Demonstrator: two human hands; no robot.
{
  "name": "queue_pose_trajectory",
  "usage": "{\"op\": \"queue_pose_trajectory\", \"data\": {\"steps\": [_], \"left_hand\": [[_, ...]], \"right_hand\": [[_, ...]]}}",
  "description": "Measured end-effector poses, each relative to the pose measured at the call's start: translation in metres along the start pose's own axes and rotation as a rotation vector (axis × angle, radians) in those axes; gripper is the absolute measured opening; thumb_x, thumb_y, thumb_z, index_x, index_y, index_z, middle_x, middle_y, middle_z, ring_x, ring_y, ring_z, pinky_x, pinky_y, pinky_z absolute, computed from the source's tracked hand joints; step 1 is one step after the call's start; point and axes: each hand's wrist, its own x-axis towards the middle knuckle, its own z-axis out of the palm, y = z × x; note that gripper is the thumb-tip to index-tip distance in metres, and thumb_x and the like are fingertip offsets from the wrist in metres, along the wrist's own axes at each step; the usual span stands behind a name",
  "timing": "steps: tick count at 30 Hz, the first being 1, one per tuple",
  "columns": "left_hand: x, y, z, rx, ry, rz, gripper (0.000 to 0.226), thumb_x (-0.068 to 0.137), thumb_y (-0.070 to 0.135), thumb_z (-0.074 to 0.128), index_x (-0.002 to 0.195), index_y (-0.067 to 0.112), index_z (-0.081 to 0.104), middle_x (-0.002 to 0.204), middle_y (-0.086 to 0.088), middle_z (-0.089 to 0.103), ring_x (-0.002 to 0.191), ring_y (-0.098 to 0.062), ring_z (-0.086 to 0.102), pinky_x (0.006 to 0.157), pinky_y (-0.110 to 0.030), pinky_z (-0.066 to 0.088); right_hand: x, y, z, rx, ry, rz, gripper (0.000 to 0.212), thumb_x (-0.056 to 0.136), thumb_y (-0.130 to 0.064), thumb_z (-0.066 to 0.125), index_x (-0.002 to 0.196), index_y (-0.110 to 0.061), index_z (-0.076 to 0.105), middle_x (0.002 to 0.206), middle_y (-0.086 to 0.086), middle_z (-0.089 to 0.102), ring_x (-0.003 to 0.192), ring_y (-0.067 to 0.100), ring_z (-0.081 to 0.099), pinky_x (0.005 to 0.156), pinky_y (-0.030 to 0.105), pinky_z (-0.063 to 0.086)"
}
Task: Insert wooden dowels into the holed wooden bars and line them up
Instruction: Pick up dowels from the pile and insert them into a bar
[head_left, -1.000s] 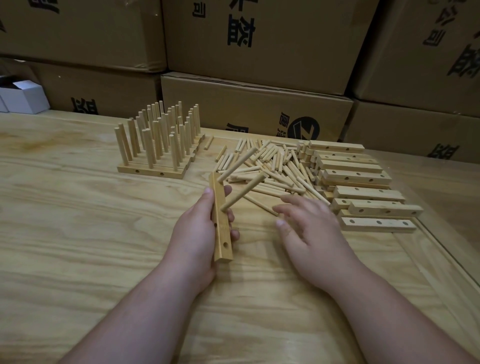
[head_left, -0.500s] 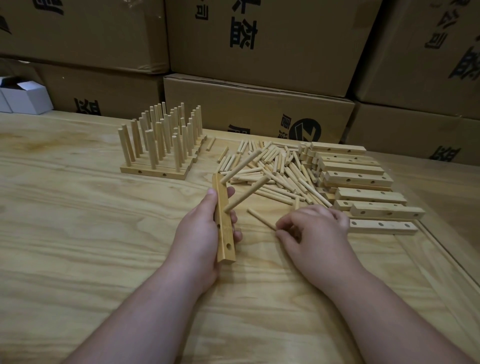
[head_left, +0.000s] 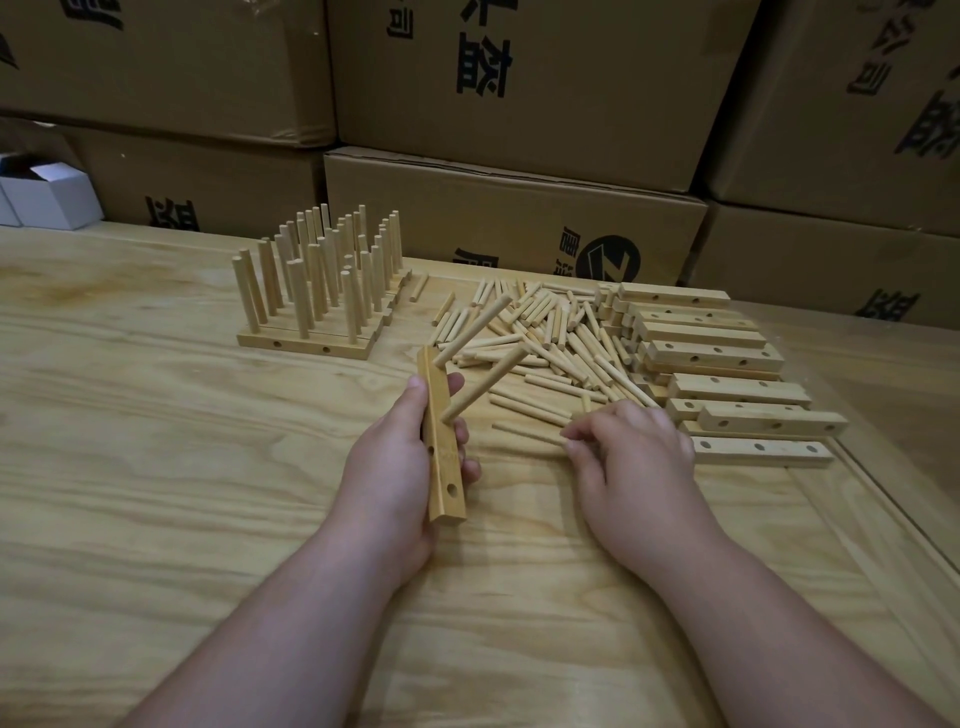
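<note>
The left hand (head_left: 395, 457) grips a light, stiff bar (head_left: 441, 441) at its middle — two pegs already in — while the right hand (head_left: 631, 457) pinches a thin loose peg (head_left: 524, 432) off the table, best held mid-length.

Pale plywood table (head_left: 156, 467) carries doweled bars (head_left: 317, 312), loose dowel pile (head_left: 550, 343), stacked holed bars (head_left: 727, 384), white box (head_left: 52, 195) far left.

The scene is viewed by a single wide-angle camera worn on the head, aimed forward and down from close above the pale plywood tabletop (head_left: 156, 467). Stacked brown cardboard cartons (head_left: 519, 93) are taken in at the frame's far edge.
</note>
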Motion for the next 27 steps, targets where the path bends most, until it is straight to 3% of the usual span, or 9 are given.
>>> {"op": "queue_pose_trajectory", "data": {"steps": [3,6,9,12,13,15,18,23,27], "left_hand": [[0.000,0.000,-0.001,-0.005,-0.003,0.001,0.044,0.104,0.045,0.048,0.092,0.020,0.082,0.063,-0.003,0.054,0.048,-0.013,0.048,0.050,-0.029,0.046],[0.000,0.000,-0.001,-0.022,-0.005,0.002,0.045,0.104,0.044,0.048,0.090,0.020,0.083,0.062,-0.003,0.053,0.047,-0.013,0.048,0.049,-0.029,0.046],[0.002,0.000,-0.002,-0.019,-0.007,0.001,0.045,0.104,0.044,0.048,0.088,0.022,0.083,0.062,-0.002,0.054,0.047,-0.013,0.049,0.048,-0.029,0.047],[0.003,-0.001,-0.002,-0.024,-0.008,-0.004,0.044,0.104,0.045,0.048,0.088,0.023,0.083,0.062,-0.002,0.055,0.047,-0.013,0.049,0.048,-0.029,0.047],[0.003,-0.001,-0.002,-0.028,-0.007,-0.005,0.044,0.104,0.045,0.048,0.088,0.023,0.083,0.062,-0.002,0.055,0.047,-0.012,0.049,0.047,-0.029,0.047],[0.003,-0.001,-0.002,-0.034,-0.006,-0.005,0.045,0.104,0.045,0.048,0.087,0.023,0.083,0.061,-0.002,0.055,0.046,-0.012,0.049,0.047,-0.028,0.047],[0.003,-0.001,-0.002,-0.047,-0.004,-0.009,0.045,0.105,0.045,0.047,0.086,0.024,0.083,0.060,-0.002,0.055,0.046,-0.012,0.049,0.047,-0.028,0.047],[0.004,-0.001,-0.002,-0.054,0.039,-0.004,0.045,0.104,0.045,0.048,0.086,0.025,0.083,0.060,0.000,0.057,0.047,-0.011,0.049,0.048,-0.029,0.049],[0.004,-0.001,-0.003,-0.030,0.052,0.002,0.042,0.103,0.049,0.048,0.101,0.023,0.081,0.063,0.001,0.056,0.051,-0.011,0.051,0.049,-0.029,0.048]], "right_hand": [[0.001,0.002,-0.002,0.118,0.008,0.006,0.010,0.099,-0.030,0.051,0.102,-0.036,0.058,0.098,-0.021,0.053,0.101,0.006,0.048,0.090,0.031,0.039],[0.001,0.002,0.000,0.204,-0.031,0.015,0.010,0.101,-0.030,0.048,0.100,-0.040,0.051,0.093,-0.023,0.053,0.090,0.001,0.050,0.073,0.023,0.037],[0.001,0.003,0.002,0.215,-0.011,0.013,0.010,0.101,-0.028,0.047,0.100,-0.037,0.051,0.097,-0.020,0.055,0.093,0.004,0.050,0.075,0.025,0.036],[0.001,0.003,0.002,0.264,0.031,0.015,0.011,0.102,-0.024,0.046,0.100,-0.033,0.051,0.114,-0.020,0.053,0.107,0.001,0.047,0.088,0.023,0.036],[0.000,0.003,0.002,0.279,0.044,0.016,0.010,0.102,-0.023,0.046,0.100,-0.032,0.052,0.119,-0.022,0.050,0.110,-0.005,0.042,0.091,0.017,0.034],[0.000,0.002,0.000,0.308,0.083,0.003,0.011,0.102,-0.024,0.046,0.101,-0.033,0.051,0.114,-0.026,0.050,0.100,-0.014,0.040,0.083,0.002,0.030],[-0.002,-0.003,-0.005,0.391,0.107,-0.051,0.011,0.101,-0.027,0.047,0.103,-0.038,0.050,0.096,-0.022,0.059,0.090,-0.006,0.052,0.069,0.006,0.035],[-0.009,-0.013,-0.009,0.433,0.080,-0.278,0.011,0.097,-0.023,0.053,0.104,-0.031,0.057,0.097,-0.024,0.056,0.095,-0.002,0.054,0.079,0.007,0.038],[-0.008,-0.015,-0.009,0.448,0.066,-0.370,0.010,0.095,-0.016,0.056,0.102,-0.022,0.062,0.095,-0.023,0.052,0.091,0.004,0.055,0.079,0.012,0.039]]}}
